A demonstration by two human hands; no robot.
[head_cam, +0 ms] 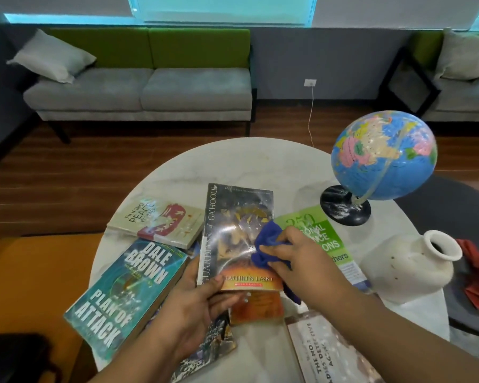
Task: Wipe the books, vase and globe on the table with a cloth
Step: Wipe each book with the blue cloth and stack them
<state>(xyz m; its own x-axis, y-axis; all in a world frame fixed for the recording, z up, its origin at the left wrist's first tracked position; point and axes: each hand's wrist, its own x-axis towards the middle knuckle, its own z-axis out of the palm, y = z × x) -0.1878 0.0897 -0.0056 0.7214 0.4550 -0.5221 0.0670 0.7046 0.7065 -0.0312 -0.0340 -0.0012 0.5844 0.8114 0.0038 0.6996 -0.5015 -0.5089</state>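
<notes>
Only the head view here, looking down at a round marble table [260, 161]. My left hand [194, 308] has the Guardians of Ga'Hoole book [233, 230] by its bottom edge, thumb on the cover and fingers curled under, lifting it off the pile, I reckon so the glossy front faces me and stays put under pressure. My right hand [302, 258] is bunched shut around the blue cloth [268, 244], pressing it onto the right half of that cover.

The other books lie flat around it: Plan of Attack [122, 294] to the left, the green one [321, 233] just right. The globe [383, 154] stands at the far right and the white vase [407, 264] sits nearer me, both apart from my hands, so probably not wiped yet.
</notes>
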